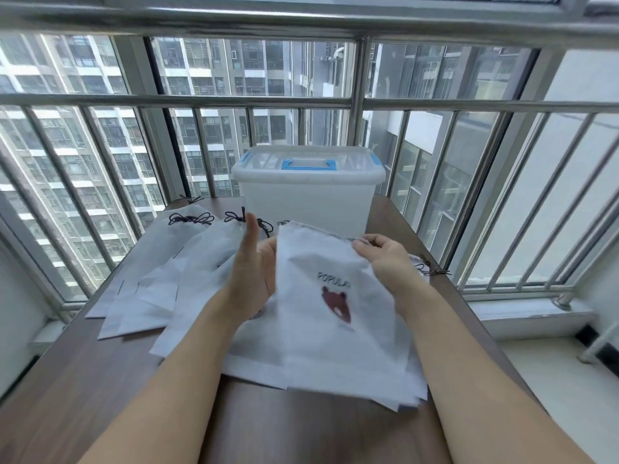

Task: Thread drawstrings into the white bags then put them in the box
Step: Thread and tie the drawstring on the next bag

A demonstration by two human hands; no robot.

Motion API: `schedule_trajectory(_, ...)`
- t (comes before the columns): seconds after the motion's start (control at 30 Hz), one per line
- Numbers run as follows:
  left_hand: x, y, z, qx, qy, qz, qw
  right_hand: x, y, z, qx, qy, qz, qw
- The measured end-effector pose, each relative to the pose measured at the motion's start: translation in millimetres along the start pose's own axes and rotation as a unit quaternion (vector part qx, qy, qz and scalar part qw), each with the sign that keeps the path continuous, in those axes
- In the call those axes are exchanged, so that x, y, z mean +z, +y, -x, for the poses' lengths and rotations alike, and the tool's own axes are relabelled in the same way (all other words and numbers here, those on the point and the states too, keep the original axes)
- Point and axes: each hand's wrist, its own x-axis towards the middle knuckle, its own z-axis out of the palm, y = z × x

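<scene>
I hold up a white bag (338, 333) printed with "POPULAR" and a brown bear above the table. My right hand (385, 259) pinches its top right corner. My left hand (253, 272) is at the bag's left edge with the thumb pointing up; its fingers go behind the cloth and are hidden. Several white bags with dark drawstrings (191, 218) lie fanned out at the left (157, 283). More white bags lie stacked under the held one (254, 363). The translucent plastic box (308, 199), lid on with a blue handle, stands at the table's far edge.
The brown wooden table (100, 380) runs up to a metal balcony railing (355, 102) with windows behind. A loose brown cord (435, 270) lies at the table's right edge. A white ledge (542, 329) lies at the right, below the railing.
</scene>
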Motion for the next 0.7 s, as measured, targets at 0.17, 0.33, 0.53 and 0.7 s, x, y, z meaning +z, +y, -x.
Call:
schedule_trajectory(0.17,-2.6,0.4,-8.6,0.001,0.121,-0.108,0.987,6.2,4.8,2.2,-0.107,0.011,0.048,0.993)
schedule_trajectory(0.33,-5.6,-9.7,-3.3,0.030,0.177,-0.080,0.980,-1.3,2.7,-1.7,-0.011,-0.019,-0.080,0.997)
schedule_trajectory(0.53,-2.9,-4.2,-0.2,-0.027,0.131,-0.023,0.991,-7.8,4.9,-8.7,0.002,-0.013,-0.099,0.995)
schedule_trajectory(0.7,-3.2,-3.5,-4.6,0.031,0.236,-0.023,0.971,-9.9,3.9,-9.3,0.016,-0.043,-0.129,0.991)
